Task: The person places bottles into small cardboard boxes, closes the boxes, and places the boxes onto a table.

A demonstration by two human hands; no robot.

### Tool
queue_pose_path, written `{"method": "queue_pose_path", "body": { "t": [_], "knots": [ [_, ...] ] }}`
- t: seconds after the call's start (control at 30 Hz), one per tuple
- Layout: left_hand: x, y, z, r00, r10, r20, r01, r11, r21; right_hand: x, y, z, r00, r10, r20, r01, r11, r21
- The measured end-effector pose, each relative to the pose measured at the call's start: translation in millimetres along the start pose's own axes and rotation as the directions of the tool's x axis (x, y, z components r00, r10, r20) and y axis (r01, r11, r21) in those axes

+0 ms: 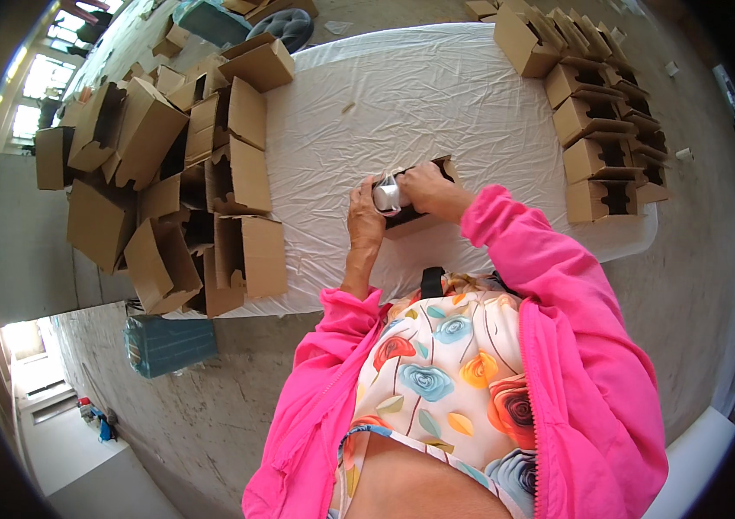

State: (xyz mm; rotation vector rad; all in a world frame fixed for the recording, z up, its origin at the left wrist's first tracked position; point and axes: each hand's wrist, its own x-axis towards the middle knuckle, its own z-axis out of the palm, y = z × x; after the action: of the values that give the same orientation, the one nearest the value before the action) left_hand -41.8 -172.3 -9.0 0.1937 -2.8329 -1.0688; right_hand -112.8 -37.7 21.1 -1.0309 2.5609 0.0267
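Observation:
On the white-covered table point(402, 86) in front of me stands a small brown cardboard box point(415, 227) with an open top and dark inside. A shiny silver, rounded piece point(386, 195), apparently in clear plastic, sits at the box's left end; its exact kind is unclear. My left hand point(366, 214) is curled against the left side of this silver piece, by the box's end. My right hand point(432, 192) is bent closed over the box opening, just right of the silver piece. Its fingertips are hidden, so what they hold cannot be made out.
Open brown cardboard boxes point(250, 186) lie piled along the table's left side. Several smaller boxes point(596, 160) with cut-out fronts are stacked in rows at the right edge. Beyond the far left corner is a dark tufted round cushion point(285, 30). A blue-green wrapped block point(168, 344) stands on the floor.

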Motion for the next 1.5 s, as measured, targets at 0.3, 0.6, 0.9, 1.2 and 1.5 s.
{"method": "queue_pose_path", "body": {
  "t": [0.3,0.6,0.9,1.2,1.5],
  "knots": [
    [-4,-10,11,0.982,0.177,-0.069,-0.178,0.984,-0.006,33,-13,54,0.949,0.051,0.313,0.034,0.965,-0.260],
    [-9,-6,19,0.979,0.012,-0.203,-0.051,0.981,-0.186,4,2,60,0.998,0.042,0.056,-0.054,0.971,0.231],
    [-44,-2,12,0.992,-0.041,-0.119,-0.015,0.897,-0.442,-124,41,49,0.674,0.369,-0.640,0.152,0.778,0.609],
    [-47,-31,16,0.892,0.452,-0.020,-0.453,0.891,-0.040,-121,44,80,0.759,0.284,-0.586,0.219,0.736,0.640],
    [-31,-30,18,0.989,0.092,0.113,-0.041,0.920,-0.389,-91,64,73,0.859,0.463,-0.217,-0.003,0.429,0.903]
  ]
}}
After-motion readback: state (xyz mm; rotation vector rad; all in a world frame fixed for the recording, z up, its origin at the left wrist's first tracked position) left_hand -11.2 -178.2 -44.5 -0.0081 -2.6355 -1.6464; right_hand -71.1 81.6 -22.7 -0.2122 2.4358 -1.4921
